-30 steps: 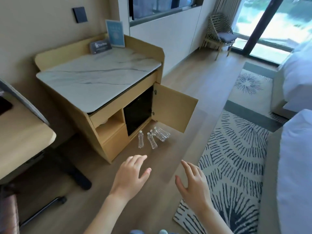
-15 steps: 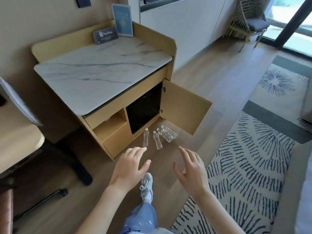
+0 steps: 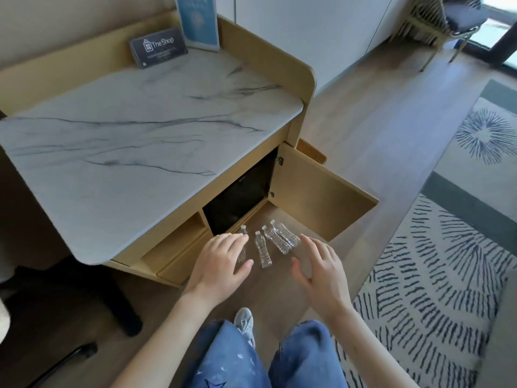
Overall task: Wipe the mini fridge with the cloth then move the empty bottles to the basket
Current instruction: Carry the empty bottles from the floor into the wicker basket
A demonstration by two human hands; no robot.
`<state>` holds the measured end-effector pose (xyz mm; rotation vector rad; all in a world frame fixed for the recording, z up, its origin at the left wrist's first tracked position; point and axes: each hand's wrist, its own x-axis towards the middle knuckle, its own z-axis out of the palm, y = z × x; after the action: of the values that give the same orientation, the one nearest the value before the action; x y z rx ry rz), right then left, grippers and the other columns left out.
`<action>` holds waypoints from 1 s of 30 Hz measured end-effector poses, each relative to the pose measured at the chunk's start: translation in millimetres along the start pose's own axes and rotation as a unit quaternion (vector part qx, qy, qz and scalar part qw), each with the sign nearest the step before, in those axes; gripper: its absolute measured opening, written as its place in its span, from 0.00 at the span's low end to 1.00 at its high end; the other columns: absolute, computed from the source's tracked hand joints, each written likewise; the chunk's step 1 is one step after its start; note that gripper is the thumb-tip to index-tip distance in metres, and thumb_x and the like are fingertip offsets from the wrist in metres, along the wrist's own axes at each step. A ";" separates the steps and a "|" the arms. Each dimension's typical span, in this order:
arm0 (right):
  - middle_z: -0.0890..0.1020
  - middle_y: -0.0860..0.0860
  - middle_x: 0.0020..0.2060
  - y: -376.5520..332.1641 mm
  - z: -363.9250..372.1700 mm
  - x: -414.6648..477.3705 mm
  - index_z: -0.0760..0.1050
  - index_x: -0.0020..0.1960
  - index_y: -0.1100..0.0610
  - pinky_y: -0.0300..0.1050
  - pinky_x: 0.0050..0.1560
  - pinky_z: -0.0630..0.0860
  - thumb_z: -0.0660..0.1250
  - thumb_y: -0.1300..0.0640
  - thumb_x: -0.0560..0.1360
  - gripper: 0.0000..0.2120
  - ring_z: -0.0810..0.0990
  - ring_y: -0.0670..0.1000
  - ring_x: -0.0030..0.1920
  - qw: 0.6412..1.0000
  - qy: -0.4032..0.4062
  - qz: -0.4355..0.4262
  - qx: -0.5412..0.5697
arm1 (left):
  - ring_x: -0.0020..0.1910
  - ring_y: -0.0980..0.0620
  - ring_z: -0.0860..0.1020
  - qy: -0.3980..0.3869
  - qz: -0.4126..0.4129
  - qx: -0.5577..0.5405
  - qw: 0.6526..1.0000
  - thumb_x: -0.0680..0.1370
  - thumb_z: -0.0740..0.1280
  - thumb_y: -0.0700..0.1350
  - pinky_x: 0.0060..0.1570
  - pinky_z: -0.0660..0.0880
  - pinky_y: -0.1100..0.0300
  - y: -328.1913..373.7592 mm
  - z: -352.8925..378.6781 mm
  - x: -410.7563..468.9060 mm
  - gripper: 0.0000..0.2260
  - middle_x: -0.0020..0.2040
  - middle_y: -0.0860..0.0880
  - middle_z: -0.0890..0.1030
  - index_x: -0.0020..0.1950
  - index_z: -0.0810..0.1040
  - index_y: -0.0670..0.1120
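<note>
One big cabinet [image 3: 140,141] with a marble top fills the left, and a patterned rug [image 3: 436,289] spreads out on the right. The cabinet door [image 3: 321,197] hangs wide open, and there's the black mini fridge [image 3: 240,200] in the compartment behind it. Both hands hover low in front, left hand [image 3: 218,267] and right hand [image 3: 321,270], fingers loose and spread, holding nothing. Four clear bottles [image 3: 263,254] sit on the wood floor just before the fridge, one partly hidden behind the left fingers
</note>
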<state>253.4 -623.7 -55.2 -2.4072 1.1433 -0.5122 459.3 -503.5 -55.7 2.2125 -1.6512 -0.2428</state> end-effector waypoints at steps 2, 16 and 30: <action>0.81 0.53 0.60 7.8 7.0 24.5 0.74 0.69 0.57 0.56 0.61 0.76 0.67 0.51 0.75 0.23 0.78 0.57 0.60 1.000 -0.008 0.000 0.003 | 0.64 0.49 0.77 0.000 -0.014 -0.008 1.000 0.77 0.67 0.52 0.65 0.71 0.54 -9.8 6.5 23.5 0.21 0.63 0.48 0.80 0.67 0.77 0.43; 0.80 0.51 0.62 203.2 278.8 125.3 0.74 0.68 0.57 0.52 0.62 0.76 0.63 0.47 0.77 0.24 0.78 0.56 0.62 0.988 -0.135 -0.062 -0.040 | 0.64 0.51 0.75 -0.006 -0.102 -0.042 0.994 0.77 0.59 0.57 0.62 0.72 0.59 -144.4 285.8 113.5 0.24 0.64 0.50 0.79 0.67 0.77 0.45; 0.81 0.54 0.59 454.4 656.7 112.8 0.76 0.65 0.60 0.53 0.57 0.79 0.61 0.47 0.76 0.23 0.82 0.58 0.55 0.977 -0.146 -0.132 -0.086 | 0.70 0.54 0.70 -0.066 -0.097 -0.004 0.993 0.80 0.53 0.60 0.66 0.68 0.58 -336.7 693.1 114.5 0.26 0.71 0.56 0.72 0.74 0.70 0.50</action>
<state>356.3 -830.3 -828.0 -2.6896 0.7748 -0.1302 549.3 -659.7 -813.6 2.3974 -1.4953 -0.4557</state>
